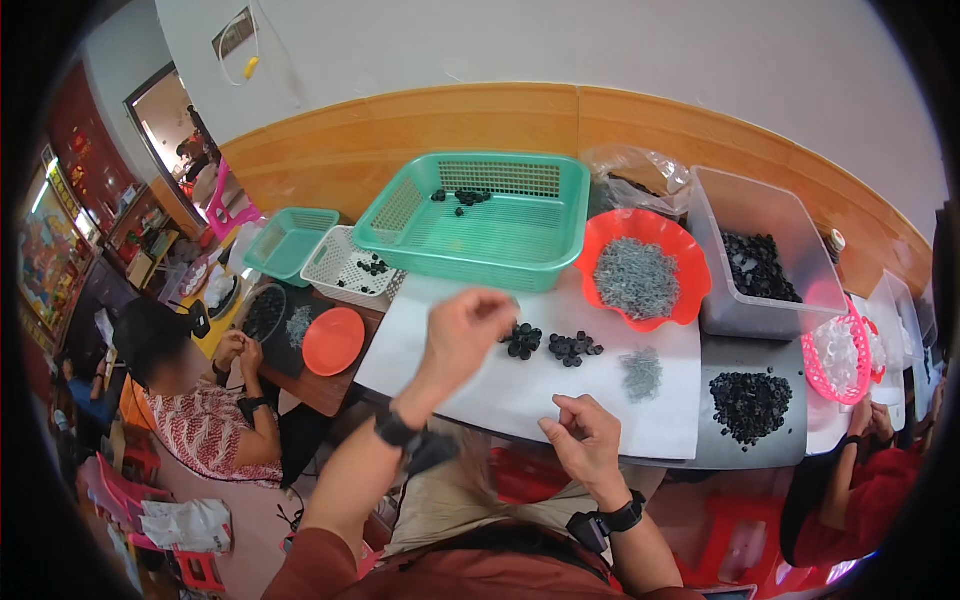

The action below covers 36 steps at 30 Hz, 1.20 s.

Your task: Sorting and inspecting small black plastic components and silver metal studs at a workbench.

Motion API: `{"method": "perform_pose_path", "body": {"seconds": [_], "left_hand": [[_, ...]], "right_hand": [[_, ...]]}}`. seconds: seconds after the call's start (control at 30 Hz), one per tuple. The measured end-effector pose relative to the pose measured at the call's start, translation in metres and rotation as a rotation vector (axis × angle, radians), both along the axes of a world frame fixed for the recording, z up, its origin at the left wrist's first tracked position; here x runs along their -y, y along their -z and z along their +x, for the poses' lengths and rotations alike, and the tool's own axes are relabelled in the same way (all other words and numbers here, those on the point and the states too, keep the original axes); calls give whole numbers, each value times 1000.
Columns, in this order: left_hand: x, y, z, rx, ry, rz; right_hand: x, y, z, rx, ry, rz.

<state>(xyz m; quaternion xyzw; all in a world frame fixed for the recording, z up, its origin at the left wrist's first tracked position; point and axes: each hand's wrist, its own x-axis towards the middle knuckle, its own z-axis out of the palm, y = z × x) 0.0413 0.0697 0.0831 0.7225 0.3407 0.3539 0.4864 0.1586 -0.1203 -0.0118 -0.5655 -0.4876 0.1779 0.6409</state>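
My left hand [468, 330] is raised above the counter [745, 355], its wrist bent and its fingers pointing toward three o'clock. The fingers curl close to the thumb, but they blur, and I can't tell whether they pinch anything. My right hand [585, 440] is lower, near the front edge, turned so that the thumb side faces up with the fingers half curled; whether thumb and forefinger meet on something I can't tell. Both wrists wear dark bands.

Taking my right hand as the clock's centre, one pile of small black knobs [523, 341] sits at eleven, just beside my left fingertips, and a second pile [575, 349] at twelve. The loose silver screws [642, 375] lie between one and two, all on the white sheet [660, 430]. A red scalloped bowl [695, 275] full of similar screws is between twelve and one, a green basket [470, 272] at eleven, a clear bin [740, 318] near half past one, and a larger black heap [750, 405] between two and three.

Beyond eight, a white plastic bag [190, 525] bears marks too small to read.
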Motion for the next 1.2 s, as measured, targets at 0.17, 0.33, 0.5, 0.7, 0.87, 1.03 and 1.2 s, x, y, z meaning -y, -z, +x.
{"method": "perform_pose_path", "body": {"seconds": [0.17, 0.33, 0.5, 0.7, 0.87, 1.03, 1.2], "left_hand": [[-76, -10, 10, 45, -225, 481], [-33, 19, -2, -53, -178, 517], [0, 56, -21, -131, -105, 486], [12, 70, -29, -230, -73, 490], [12, 70, -31, -259, -73, 509], [10, 70, -31, -272, -52, 499], [5, 69, -29, -309, -35, 512]], "right_hand": [[0, -6, -1, 15, 6, 16], [0, -7, 0, 10, 16, 19], [0, -9, 0, 30, 25, 21], [-2, -8, -1, 30, 35, 15], [-3, -6, -2, 53, 54, 9], [-2, -4, -4, 46, 69, 11], [-3, -2, -7, 51, 84, -4]]}}
